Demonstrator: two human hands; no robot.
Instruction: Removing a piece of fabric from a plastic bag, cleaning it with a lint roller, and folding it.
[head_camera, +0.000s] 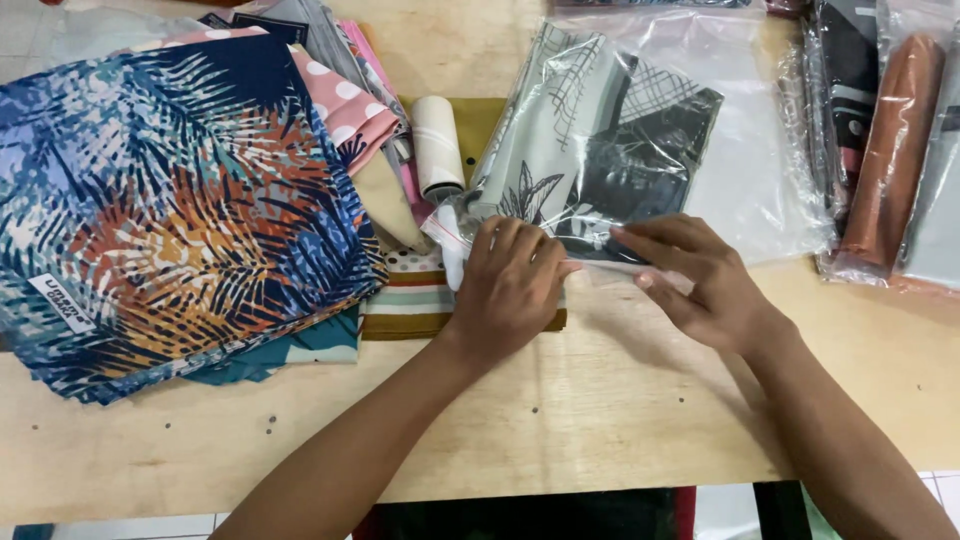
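Left hand (510, 285) lies curled, knuckles up, pressing the near edge of a clear plastic bag (600, 150) that holds a folded grey-and-black patterned cloth (610, 140). Right hand (700, 280), fingers loosely extended, pinches the same bag edge just beside it. A white roll (437, 145) stands beyond the left hand; a leaf-print fabric stack (170, 210) lies farther left. Bagged cloths (880, 140) sit right of the right hand. Bare tabletop (600, 400) lies nearer, up to its front edge.

Hands (510, 290): 2
White rolls (437, 145): 1
Leaf-print folded cloths, blue and orange (180, 210): 1
Pink dotted cloths (345, 100): 1
Clear bags holding grey-and-black cloth (600, 130): 1
Bagged brown rolls (895, 140): 1
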